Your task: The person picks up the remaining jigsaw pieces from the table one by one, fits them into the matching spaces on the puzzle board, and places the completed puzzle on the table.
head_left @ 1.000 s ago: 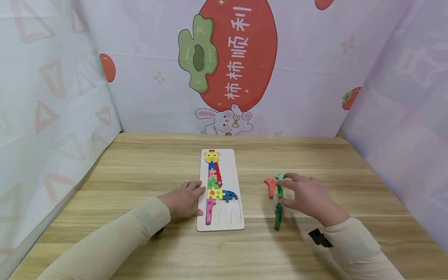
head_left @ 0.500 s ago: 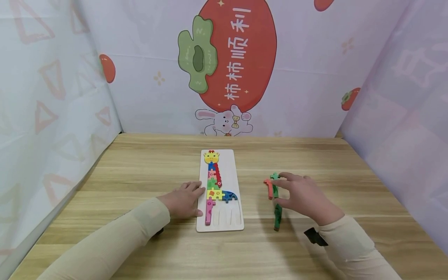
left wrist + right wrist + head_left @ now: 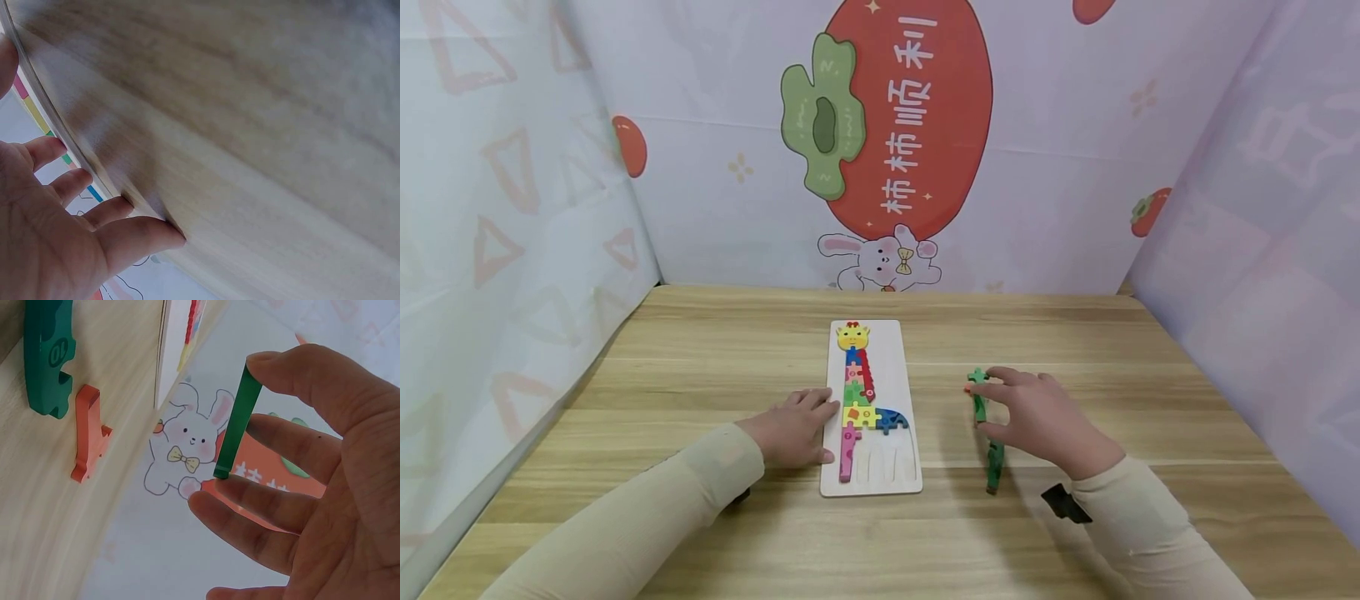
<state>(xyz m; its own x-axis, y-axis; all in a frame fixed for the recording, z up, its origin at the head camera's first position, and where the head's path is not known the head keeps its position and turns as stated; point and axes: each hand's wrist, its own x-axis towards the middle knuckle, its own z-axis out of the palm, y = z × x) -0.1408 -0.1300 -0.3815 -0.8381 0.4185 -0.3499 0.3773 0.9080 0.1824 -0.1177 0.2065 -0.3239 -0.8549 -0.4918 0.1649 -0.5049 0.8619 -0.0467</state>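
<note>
My right hand pinches the green piece between thumb and fingertips, lifted above the table at the puzzle board's three o'clock. The orange piece lies near it, the dark green piece at four. My left hand rests, fingers relaxed, at the board's nine o'clock edge.

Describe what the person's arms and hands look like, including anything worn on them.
Long, plain cream sleeves cover both arms, the left sleeve and the right sleeve reaching the wrists. A black piece shows at the right cuff. The left hand and right hand are bare; no gloves or rings show.
</note>
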